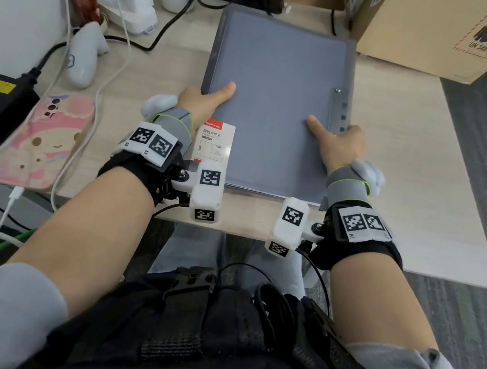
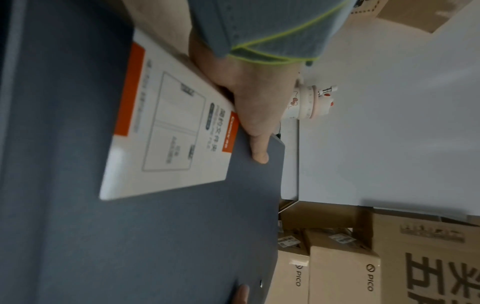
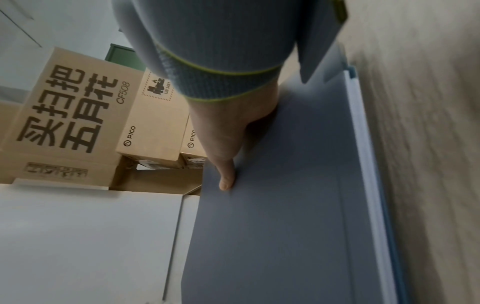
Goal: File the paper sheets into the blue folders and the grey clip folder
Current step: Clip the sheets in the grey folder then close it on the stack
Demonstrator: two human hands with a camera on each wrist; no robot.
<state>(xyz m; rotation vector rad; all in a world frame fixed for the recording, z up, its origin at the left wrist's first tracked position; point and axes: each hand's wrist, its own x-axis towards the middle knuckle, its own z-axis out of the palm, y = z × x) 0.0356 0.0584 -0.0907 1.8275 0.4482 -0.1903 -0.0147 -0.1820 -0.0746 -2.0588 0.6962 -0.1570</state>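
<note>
Grey clip folder (image 1: 274,105) closed at tabletop (image 1: 401,166) centre. Left hand (image 1: 199,102) clamps its 9 o'clock edge, right hand (image 1: 338,144) its 3 o'clock edge, thumbs on top. Uneven lifting could spill sheets toward 6 o'clock.

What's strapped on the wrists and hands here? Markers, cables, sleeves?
Left hand and right hand each wear a grey ribbed band edged in lime green. Black wrist straps carry white blocks printed with black square tags. Thin black cables trail from both mounts. Grey sleeves are pushed up to the elbows.
</note>
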